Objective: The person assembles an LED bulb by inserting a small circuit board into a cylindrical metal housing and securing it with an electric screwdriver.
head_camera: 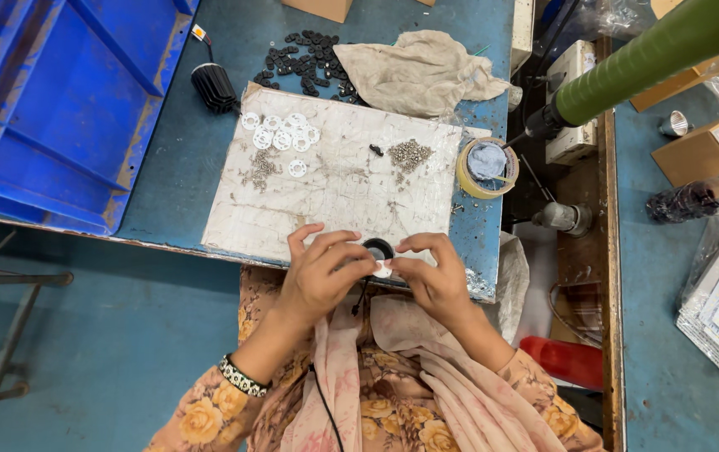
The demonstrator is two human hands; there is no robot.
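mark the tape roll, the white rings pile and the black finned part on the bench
tape roll [466, 174], head view, left side of its tan rim.
white rings [282, 135], head view, middle of the pile.
black finned part [213, 87], head view, its ribbed side.

Scuffed white board [334, 180], crumpled cloth rag [418, 71], shiny metal screws [410, 154]
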